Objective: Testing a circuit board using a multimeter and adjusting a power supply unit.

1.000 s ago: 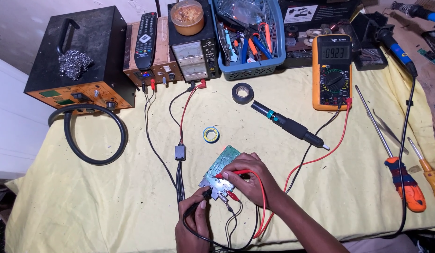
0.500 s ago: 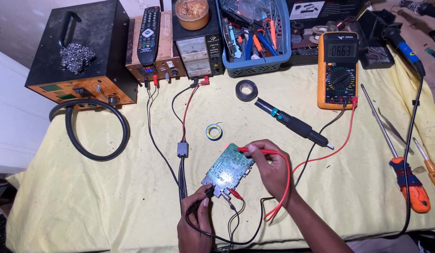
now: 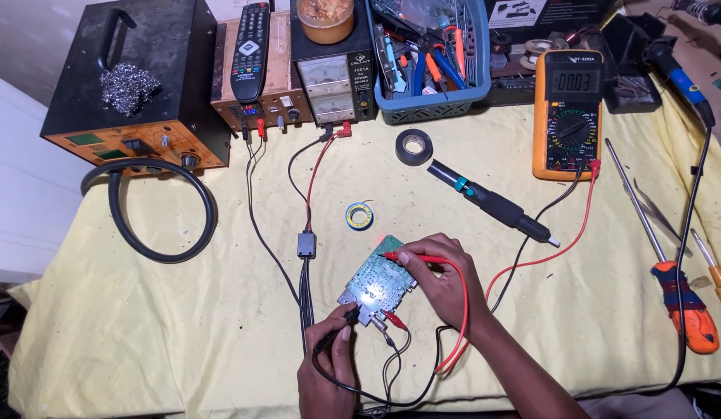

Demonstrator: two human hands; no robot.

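Probing step: right hand pinched red probe on circuit board; left hand pinched black probe. Next likely needs steady tip contact.

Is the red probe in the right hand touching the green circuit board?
Touching: the head view shows the red probe tip laid on the green circuit board.

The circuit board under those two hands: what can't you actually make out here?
Head view only:
- Circuit board: right part hidden under the right hand; glare whitens its near end.
- Red probe tip: contact point too small.
- Left hand: wrist cut by the bottom edge.
- Black probe: tip too small to place.
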